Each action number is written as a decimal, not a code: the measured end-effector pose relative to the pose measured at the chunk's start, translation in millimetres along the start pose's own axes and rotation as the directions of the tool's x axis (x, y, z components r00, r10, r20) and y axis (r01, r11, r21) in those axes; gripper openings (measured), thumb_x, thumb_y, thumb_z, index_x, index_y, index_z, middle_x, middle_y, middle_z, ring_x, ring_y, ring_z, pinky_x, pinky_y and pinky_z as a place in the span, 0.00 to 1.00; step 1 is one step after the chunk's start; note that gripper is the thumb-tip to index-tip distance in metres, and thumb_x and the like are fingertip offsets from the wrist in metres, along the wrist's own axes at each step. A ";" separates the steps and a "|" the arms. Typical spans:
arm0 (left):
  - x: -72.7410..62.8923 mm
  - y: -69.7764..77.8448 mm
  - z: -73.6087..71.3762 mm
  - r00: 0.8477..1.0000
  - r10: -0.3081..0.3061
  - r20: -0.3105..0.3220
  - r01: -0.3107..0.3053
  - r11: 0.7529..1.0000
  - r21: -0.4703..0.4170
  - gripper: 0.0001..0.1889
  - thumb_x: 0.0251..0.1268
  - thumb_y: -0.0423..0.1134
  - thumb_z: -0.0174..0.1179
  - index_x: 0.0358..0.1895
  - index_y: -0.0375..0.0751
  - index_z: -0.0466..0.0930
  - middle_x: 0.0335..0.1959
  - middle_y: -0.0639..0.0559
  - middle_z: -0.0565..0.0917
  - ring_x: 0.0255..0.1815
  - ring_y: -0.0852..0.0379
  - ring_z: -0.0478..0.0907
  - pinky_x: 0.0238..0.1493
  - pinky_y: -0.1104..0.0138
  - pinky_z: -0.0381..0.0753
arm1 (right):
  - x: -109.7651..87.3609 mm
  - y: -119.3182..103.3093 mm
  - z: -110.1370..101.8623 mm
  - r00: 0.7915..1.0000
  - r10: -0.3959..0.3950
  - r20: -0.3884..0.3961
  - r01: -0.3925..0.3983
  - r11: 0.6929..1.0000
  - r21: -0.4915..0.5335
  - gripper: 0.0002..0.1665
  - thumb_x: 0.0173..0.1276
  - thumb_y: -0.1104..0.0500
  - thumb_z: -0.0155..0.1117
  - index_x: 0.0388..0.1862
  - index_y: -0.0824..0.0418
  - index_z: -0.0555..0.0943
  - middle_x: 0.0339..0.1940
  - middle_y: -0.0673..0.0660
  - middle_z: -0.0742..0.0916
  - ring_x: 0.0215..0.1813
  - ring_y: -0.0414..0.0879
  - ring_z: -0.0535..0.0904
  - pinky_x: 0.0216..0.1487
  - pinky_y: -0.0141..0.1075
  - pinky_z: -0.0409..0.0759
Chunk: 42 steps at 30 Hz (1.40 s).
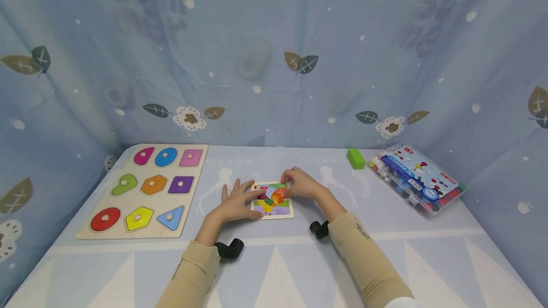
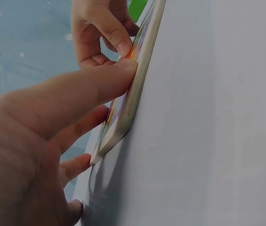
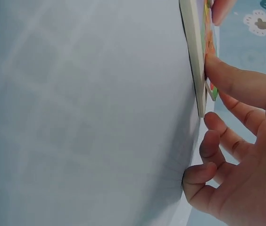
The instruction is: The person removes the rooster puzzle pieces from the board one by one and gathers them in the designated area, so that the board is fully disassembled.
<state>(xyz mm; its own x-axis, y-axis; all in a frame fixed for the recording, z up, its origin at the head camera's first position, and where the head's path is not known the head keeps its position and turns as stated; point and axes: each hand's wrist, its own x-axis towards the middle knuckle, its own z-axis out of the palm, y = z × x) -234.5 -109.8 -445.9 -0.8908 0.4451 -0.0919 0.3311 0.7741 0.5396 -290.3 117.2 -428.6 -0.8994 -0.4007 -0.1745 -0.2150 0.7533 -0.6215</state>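
A small wooden jigsaw puzzle [image 1: 276, 211] with a bright picture of a rooster lies flat on the table. My left hand [image 1: 234, 205] is spread at its left side, thumb at the front edge and fingertips resting on the picture and border. Over the upper right corner, my right hand [image 1: 305, 184] pinches a puzzle piece [image 3: 213, 92] between thumb and index finger. That piece stands tilted up from the wooden frame [image 3: 196, 61] in the right wrist view. In the left wrist view, the left thumb presses on the near border of the puzzle frame [image 2: 135, 96].
A wooden shape board [image 1: 164, 210] with several coloured knobbed shapes lies at the left. Toward the back right sits a green block [image 1: 356, 159]. Beside it is a clear plastic case [image 1: 417, 179] with a printed label and colourful small parts. A patterned blue curtain [image 1: 274, 99] hangs behind the table.
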 end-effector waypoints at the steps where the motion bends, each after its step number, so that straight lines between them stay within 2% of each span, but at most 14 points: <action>1: 0.1 -0.1 0.3 1.000 -0.001 -0.003 0.001 1.000 0.002 0.35 0.48 0.54 0.65 0.64 0.55 0.70 0.72 0.43 0.54 0.72 0.31 0.34 0.60 0.35 0.24 | -0.1 0.4 0.2 1.000 -0.010 -0.005 0.010 1.000 0.001 0.16 0.49 0.63 0.72 0.35 0.57 0.76 0.43 0.56 0.75 0.45 0.49 0.70 0.49 0.43 0.70; 10: 1.6 -0.4 1.7 1.000 -0.002 -0.003 0.002 1.000 0.014 0.35 0.48 0.55 0.65 0.64 0.56 0.69 0.72 0.43 0.54 0.71 0.30 0.34 0.60 0.34 0.24 | -0.5 0.1 0.5 0.999 -0.042 -0.020 0.043 0.998 0.042 0.17 0.48 0.65 0.72 0.36 0.60 0.76 0.34 0.52 0.78 0.39 0.46 0.70 0.43 0.38 0.69; 15: 1.7 0.3 1.9 1.000 -0.007 0.014 0.006 0.999 0.032 0.33 0.50 0.55 0.63 0.64 0.58 0.70 0.72 0.43 0.52 0.71 0.31 0.33 0.59 0.34 0.24 | 0.2 2.0 0.6 0.999 -0.051 -0.008 0.051 0.997 0.061 0.21 0.49 0.65 0.72 0.43 0.60 0.78 0.35 0.53 0.78 0.37 0.46 0.70 0.37 0.36 0.70; 18: 0.8 1.3 1.7 1.000 -0.009 0.017 0.008 1.000 0.028 0.33 0.50 0.55 0.63 0.64 0.58 0.70 0.72 0.43 0.52 0.72 0.31 0.32 0.60 0.34 0.23 | 0.5 4.2 0.5 0.998 -0.060 -0.007 0.060 0.995 0.075 0.19 0.50 0.66 0.71 0.43 0.60 0.79 0.36 0.53 0.78 0.37 0.46 0.71 0.36 0.34 0.72; 24: -0.4 2.3 0.9 1.000 -0.010 0.020 0.010 1.000 0.023 0.33 0.50 0.55 0.63 0.64 0.58 0.70 0.73 0.43 0.52 0.72 0.31 0.32 0.60 0.34 0.23 | 0.3 9.4 0.0 0.999 -0.047 -0.001 0.046 0.977 0.208 0.10 0.57 0.64 0.66 0.39 0.59 0.79 0.34 0.54 0.80 0.34 0.45 0.72 0.31 0.34 0.71; 30: 0.0 3.5 -0.1 1.000 -0.013 0.025 0.013 1.000 0.021 0.32 0.51 0.54 0.63 0.64 0.58 0.70 0.73 0.44 0.51 0.72 0.32 0.31 0.60 0.34 0.23 | -1.4 12.8 -4.0 0.999 -0.042 -0.001 0.040 0.947 0.319 0.11 0.61 0.62 0.62 0.43 0.60 0.78 0.32 0.55 0.81 0.31 0.45 0.73 0.30 0.33 0.70; 32: 0.1 4.2 -0.3 1.000 -0.014 0.026 0.014 1.000 0.018 0.32 0.51 0.54 0.63 0.64 0.58 0.70 0.73 0.44 0.51 0.72 0.32 0.31 0.60 0.35 0.23 | -3.5 13.4 -6.5 1.000 -0.020 -0.020 0.025 0.937 0.348 0.12 0.61 0.61 0.62 0.45 0.61 0.78 0.32 0.55 0.80 0.31 0.46 0.73 0.30 0.34 0.70; 35: -0.1 4.8 -0.3 1.000 -0.011 0.028 0.011 1.000 0.011 0.32 0.51 0.54 0.63 0.64 0.58 0.70 0.73 0.44 0.51 0.72 0.32 0.31 0.60 0.35 0.22 | -7.5 15.6 -10.1 0.997 0.057 -0.045 -0.035 0.916 0.399 0.13 0.62 0.61 0.61 0.46 0.61 0.78 0.31 0.55 0.79 0.29 0.46 0.71 0.29 0.34 0.69; 39: -0.7 3.3 0.9 1.000 -0.003 0.020 0.002 1.000 0.011 0.32 0.51 0.54 0.64 0.63 0.58 0.70 0.73 0.44 0.52 0.72 0.33 0.31 0.60 0.35 0.22 | -13.6 22.0 -12.7 0.987 0.151 -0.057 -0.107 0.876 0.471 0.15 0.63 0.63 0.60 0.49 0.63 0.78 0.32 0.55 0.79 0.30 0.45 0.73 0.31 0.33 0.71; 42: -1.3 1.3 1.8 1.000 0.003 0.012 -0.003 1.000 0.009 0.32 0.50 0.54 0.64 0.63 0.58 0.70 0.73 0.44 0.52 0.72 0.32 0.32 0.60 0.35 0.23 | -19.7 27.5 -14.6 0.981 0.182 -0.067 -0.124 0.854 0.506 0.16 0.64 0.64 0.58 0.51 0.65 0.77 0.32 0.56 0.79 0.31 0.45 0.74 0.33 0.33 0.73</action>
<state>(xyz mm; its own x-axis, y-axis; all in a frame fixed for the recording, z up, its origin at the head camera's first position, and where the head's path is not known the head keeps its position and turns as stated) -232.4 -108.5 -446.6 -0.8860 0.4526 -0.1007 0.3363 0.7769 0.5323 -284.1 153.5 -431.1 -0.9469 -0.2212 -0.2332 0.1202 0.4289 -0.8953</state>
